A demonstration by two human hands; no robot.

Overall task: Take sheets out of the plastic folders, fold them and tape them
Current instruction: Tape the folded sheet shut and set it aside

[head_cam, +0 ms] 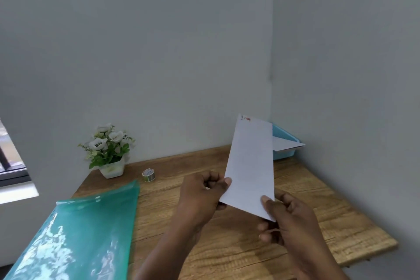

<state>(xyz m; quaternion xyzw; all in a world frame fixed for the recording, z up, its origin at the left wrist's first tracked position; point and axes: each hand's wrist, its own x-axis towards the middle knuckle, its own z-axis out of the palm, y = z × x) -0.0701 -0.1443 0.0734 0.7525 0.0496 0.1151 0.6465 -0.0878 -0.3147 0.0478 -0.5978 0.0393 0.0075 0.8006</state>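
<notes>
A folded white sheet (251,166) stands nearly upright above the wooden table (306,200), held in the air by both hands. My left hand (201,193) pinches its lower left edge with the thumb on the front. At the lower right corner my right hand (288,220) pinches the sheet between thumb and curled fingers. A small red mark shows at the sheet's top corner. A stack of green plastic folders (77,234) lies on the table's left side. The small tape roll (148,175) stands behind them.
A blue tray (285,153) with white folded paper (286,144) sits in the back right corner. A potted white-flower plant (108,150) stands at the back left. Walls close the table's back and right; a window is at the far left.
</notes>
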